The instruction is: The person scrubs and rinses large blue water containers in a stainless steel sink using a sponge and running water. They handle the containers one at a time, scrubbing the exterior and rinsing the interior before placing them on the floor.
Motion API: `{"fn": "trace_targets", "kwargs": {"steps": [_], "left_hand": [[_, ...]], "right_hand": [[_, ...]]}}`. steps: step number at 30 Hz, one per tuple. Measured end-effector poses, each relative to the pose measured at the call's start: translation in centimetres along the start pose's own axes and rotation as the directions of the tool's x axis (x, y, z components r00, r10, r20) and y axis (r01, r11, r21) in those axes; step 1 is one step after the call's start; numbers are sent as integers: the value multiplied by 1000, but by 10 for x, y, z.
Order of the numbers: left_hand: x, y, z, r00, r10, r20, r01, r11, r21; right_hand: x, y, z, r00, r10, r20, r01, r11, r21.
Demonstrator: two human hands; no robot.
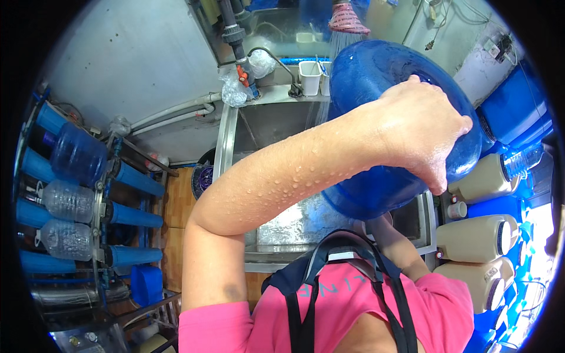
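Observation:
A large blue translucent water jug (366,84) is tilted over a metal sink (227,145), its round base turned up towards me. My wet left hand (419,128) grips the base, its fingers spread over the recessed bottom and rim. My right forearm (397,247) reaches up under the jug's lower side; the jug hides most of my right hand, so its grasp cannot be seen. From a spout wrapped in pink printed tape (348,20), water sprays down beside and behind the jug. Water drops cover my left forearm. The jug's mouth is hidden.
Behind the sink stand a white plastic cup (310,77) and a pipe with an orange valve handle (242,76). Blue filter housings (136,215) and clear bottles (66,239) fill a rack at left. Beige containers (474,238) and blue drums (512,110) line the right.

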State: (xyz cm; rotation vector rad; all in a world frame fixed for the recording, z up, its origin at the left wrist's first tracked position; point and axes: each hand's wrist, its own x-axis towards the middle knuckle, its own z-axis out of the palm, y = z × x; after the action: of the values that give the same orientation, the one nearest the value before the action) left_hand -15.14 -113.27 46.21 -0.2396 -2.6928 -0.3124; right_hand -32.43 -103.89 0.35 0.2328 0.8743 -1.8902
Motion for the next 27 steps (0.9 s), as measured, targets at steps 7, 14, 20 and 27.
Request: {"fn": "trace_targets", "kwargs": {"steps": [7, 14, 20, 27], "left_hand": [[-54, -25, 22, 942, -89, -323, 95, 995, 4], [-179, -127, 107, 516, -758, -398, 395, 623, -675], [-310, -166, 271, -139, -985, -98, 355, 43, -934], [-357, -172, 345, -393, -917, 72, 730, -359, -581]], "right_hand": [[18, -27, 10, 994, -102, 29, 101, 995, 22], [16, -107, -13, 944, -324, -71, 329, 939, 95], [48, -133, 80, 834, -514, -202, 516, 855, -49], [41, -31, 219, 798, -603, -12, 512, 688, -514]]}}
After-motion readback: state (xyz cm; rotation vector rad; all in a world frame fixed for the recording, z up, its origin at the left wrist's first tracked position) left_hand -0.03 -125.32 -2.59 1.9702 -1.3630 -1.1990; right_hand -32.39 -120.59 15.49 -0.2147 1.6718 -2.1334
